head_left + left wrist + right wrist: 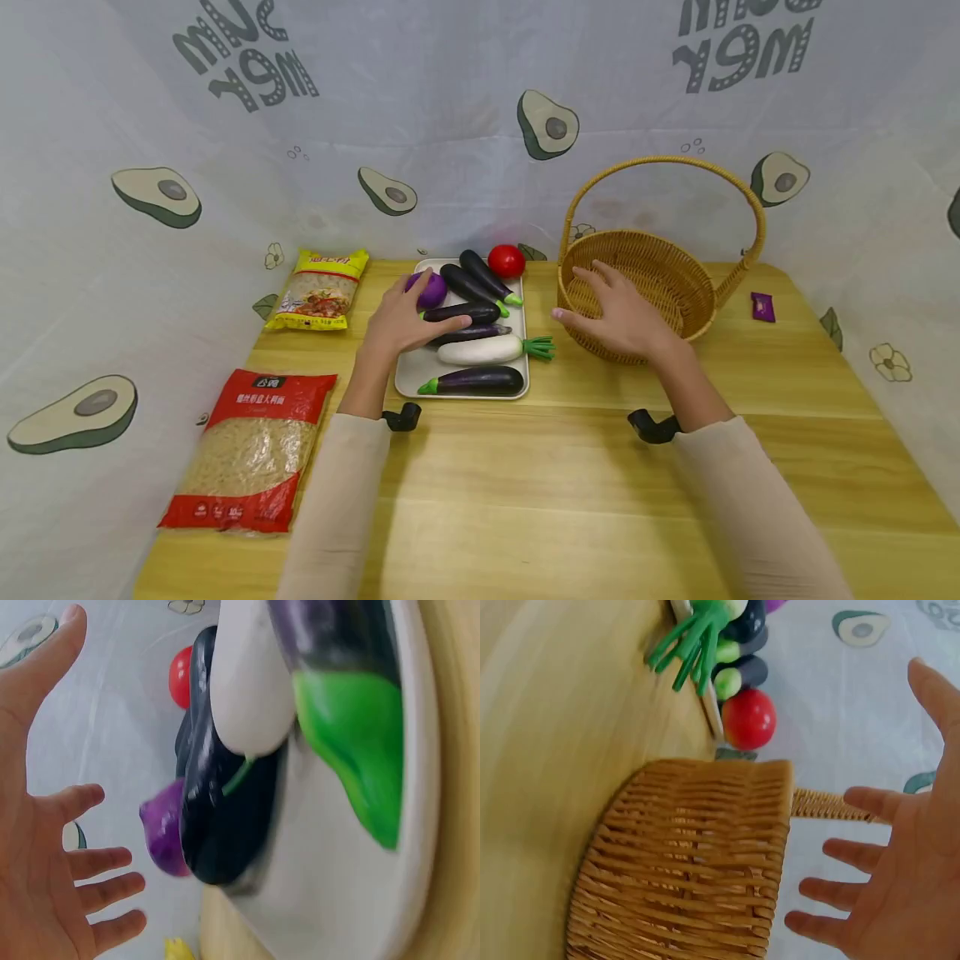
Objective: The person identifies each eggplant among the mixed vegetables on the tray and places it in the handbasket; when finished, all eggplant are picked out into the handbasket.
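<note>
My left hand (397, 321) hovers over the left side of a white tray (411, 379), fingers spread and holding nothing. On the tray lie several dark eggplants (480, 381), a white radish (480, 351) with green stalks and a purple onion (432, 292) partly behind my fingers. A red tomato (507, 261) sits at the tray's far right corner. In the left wrist view, the spread left hand (45, 877) is apart from the vegetables. My right hand (630, 317) is above the front left of a wicker basket (682, 855), its fingers extended and nothing in them.
The basket's tall handle (667, 158) arches upward. A yellow food bag (318, 292) lies at the back left, and a red pasta bag (251, 450) nearer on the left edge. A small purple packet (762, 307) lies right of the basket. A printed curtain (465, 150) hangs behind the table.
</note>
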A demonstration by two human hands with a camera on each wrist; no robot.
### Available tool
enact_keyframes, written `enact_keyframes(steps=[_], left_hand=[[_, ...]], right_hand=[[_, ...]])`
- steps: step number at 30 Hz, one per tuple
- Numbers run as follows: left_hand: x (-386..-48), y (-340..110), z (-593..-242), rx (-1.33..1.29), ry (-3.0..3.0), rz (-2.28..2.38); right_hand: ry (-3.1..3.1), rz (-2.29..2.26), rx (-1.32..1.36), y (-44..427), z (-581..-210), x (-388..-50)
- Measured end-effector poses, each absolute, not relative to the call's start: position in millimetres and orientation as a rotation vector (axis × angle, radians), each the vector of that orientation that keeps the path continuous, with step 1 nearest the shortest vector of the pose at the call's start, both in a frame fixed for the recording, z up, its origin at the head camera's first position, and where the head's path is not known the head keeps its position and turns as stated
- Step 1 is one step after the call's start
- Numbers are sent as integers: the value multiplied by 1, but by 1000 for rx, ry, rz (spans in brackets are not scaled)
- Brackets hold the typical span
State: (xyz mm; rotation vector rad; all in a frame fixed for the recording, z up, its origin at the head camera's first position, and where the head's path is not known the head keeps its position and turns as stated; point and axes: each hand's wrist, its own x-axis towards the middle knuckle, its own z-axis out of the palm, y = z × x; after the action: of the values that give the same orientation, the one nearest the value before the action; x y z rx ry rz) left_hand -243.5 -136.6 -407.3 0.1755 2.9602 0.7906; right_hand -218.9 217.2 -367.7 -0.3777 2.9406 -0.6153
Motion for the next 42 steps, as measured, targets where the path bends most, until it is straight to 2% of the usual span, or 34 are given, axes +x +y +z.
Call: enact_keyframes(steps=[17, 22, 28, 42], left_hand=[[-229, -176, -430, 146, 2776, 969], [-231, -179, -439, 119, 2742, 990], [-234, -182, -445, 101, 2723, 1005], [-239, -190, -455, 88, 2674, 1146]], right_hand=[[2936, -1046, -608, 182, -406, -166], [2836, -1188, -680, 167, -418, -162], [2707, -1286, -627, 155, -432, -160], [2701, -1214, -697, 136, -445, -161]])
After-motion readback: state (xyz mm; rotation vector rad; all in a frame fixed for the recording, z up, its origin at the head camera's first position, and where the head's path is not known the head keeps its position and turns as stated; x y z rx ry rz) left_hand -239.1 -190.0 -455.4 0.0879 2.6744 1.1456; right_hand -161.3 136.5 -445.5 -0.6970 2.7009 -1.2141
